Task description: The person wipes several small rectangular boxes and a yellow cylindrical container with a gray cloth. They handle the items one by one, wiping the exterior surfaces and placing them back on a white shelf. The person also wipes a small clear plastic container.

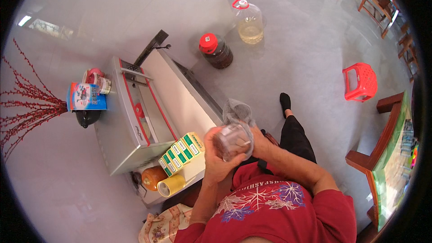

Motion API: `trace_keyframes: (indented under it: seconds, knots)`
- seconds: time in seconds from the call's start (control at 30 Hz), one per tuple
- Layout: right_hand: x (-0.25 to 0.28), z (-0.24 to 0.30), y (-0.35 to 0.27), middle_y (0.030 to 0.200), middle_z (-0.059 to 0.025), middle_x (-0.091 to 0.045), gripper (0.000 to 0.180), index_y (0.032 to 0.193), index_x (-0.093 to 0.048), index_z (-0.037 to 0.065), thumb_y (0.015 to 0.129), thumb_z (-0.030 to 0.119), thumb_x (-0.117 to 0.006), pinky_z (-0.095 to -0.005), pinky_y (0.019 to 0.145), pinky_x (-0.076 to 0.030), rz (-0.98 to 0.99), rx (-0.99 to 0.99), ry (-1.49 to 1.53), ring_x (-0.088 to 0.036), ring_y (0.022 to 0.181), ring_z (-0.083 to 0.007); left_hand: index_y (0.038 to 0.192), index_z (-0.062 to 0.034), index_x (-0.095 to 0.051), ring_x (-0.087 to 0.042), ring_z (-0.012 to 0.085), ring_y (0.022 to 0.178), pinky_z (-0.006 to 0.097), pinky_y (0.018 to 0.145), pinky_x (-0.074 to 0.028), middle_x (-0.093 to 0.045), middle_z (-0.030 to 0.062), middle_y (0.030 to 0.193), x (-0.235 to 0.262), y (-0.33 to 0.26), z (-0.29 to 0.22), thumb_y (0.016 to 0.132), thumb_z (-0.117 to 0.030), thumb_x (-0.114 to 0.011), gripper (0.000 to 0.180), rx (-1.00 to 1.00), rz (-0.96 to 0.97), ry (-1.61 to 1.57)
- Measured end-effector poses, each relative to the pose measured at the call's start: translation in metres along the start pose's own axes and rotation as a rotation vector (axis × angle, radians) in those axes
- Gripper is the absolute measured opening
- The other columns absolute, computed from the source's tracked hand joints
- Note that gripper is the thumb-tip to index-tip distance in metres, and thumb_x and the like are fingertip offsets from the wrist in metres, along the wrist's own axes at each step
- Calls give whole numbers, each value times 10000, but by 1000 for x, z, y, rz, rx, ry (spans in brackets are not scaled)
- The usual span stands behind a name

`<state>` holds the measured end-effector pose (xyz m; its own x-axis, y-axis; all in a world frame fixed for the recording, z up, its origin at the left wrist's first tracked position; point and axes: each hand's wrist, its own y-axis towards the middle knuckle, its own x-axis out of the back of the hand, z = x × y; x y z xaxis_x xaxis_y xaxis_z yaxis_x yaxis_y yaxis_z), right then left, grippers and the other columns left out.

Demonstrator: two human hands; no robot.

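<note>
In front of my chest, my left hand (217, 158) is wrapped round a clear jar (233, 142) with something brown inside. Motion smears the jar, so its contents are hard to make out. A thin grey see-through cloth or bag (238, 110) bunches above the jar and runs down along its right side. From the right, my right hand (261, 143) closes on this grey material against the jar. Its fingertips are partly hidden behind the jar and the folds.
Left of me, a counter bears a silver cabinet (121, 144), yellow-green boxes (182, 153), a yellow cup (171, 185) and an orange-brown jar (154, 178). On the floor stand a red-lidded jar (219, 54), a large bottle (250, 27) and a red stool (361, 82). A wooden-framed table (373, 159) is at right.
</note>
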<state>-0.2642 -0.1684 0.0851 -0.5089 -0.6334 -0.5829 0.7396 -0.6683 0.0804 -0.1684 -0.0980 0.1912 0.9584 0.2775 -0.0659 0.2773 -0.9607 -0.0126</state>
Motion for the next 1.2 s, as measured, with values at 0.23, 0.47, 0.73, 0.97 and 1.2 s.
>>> trace_keyframes:
  seconds: [0.23,0.47,0.73,0.97,1.2]
  knots:
    - [5,26,16,901,-70,-594,299,1050,-535,39,818,202,-628,-282,637,-526,-391,-429,634,-605,765,-153,1247,-69,-301,-461,209,1106,338,926,-438,-401,82,1175,-23,-2,-5,575,35,-776,830,72,-19,35]
    - [-23,36,-23,1126,-60,-578,376,1203,-503,51,914,291,-487,-302,862,-466,-252,-333,586,-574,983,-158,1264,-83,-306,-505,208,1051,325,900,-448,-445,84,1146,-7,5,4,606,63,-723,792,29,-122,74]
    - [-14,58,-37,1109,-86,-581,371,1185,-501,31,924,293,-470,-309,877,-466,-290,-318,614,-581,973,-171,1222,-82,-322,-506,194,1025,305,826,-457,-451,96,1094,-9,5,-6,575,50,-727,774,28,188,406]
    - [19,73,-28,1055,-110,-597,368,1149,-497,-5,897,263,-508,-320,799,-515,74,-687,779,-599,918,-180,1129,-109,-477,-452,336,1059,381,824,-438,-403,165,1191,-27,-7,-26,505,-71,-805,706,-390,460,742]
    - [14,71,-23,1079,-119,-590,410,1179,-489,-5,877,266,-546,-333,889,-462,170,-371,973,-577,993,-206,1288,-76,-360,-411,336,1120,388,842,-434,-291,187,1282,-16,2,-16,537,-51,-769,856,-306,165,745]
